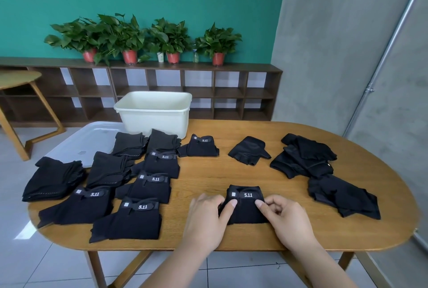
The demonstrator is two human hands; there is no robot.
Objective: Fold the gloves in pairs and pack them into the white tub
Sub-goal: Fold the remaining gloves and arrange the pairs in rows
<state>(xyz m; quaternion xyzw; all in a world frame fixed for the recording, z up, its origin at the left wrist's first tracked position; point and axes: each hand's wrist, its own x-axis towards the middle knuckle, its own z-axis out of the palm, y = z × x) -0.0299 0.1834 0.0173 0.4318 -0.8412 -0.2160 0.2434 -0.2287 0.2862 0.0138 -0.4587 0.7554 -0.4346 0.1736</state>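
1. White tub (154, 111): set on the table (231, 172), well beyond the left hand (206, 220) at the far edge. Only pale inner walls are seen; the bottom is hidden by the near wall, so its contents cannot be told.
2. Clear lid (92, 134): laid flat, far left of the left hand, touching the tub's left end. Parts of the plain stacks lie over it.
3. Worked glove bundle (246, 204): folded, label "5.11" uppermost, lying between both hands near the front edge.
4. Left hand: fingers straight and spread, pressed flat on the bundle's left edge.
5. Right hand (289, 218): fingers curled, the forefinger tip touching the bundle's right upper edge; whether fabric is pinched cannot be told.
6. Labelled bundles (150, 185): five counted left of and beyond the left hand; six with the worked one.
7. Plain stacks (108, 169): four counted, farther left of the labelled ones.
8. Single fingerless glove (249, 151): one, beyond the right hand, lying open.
9. Loose glove heaps (303, 158): two, right of and beyond the right hand; gloves within cannot be counted.
10. Potted plants (217, 46): four, in red pots, on the shelf unit (196, 84).
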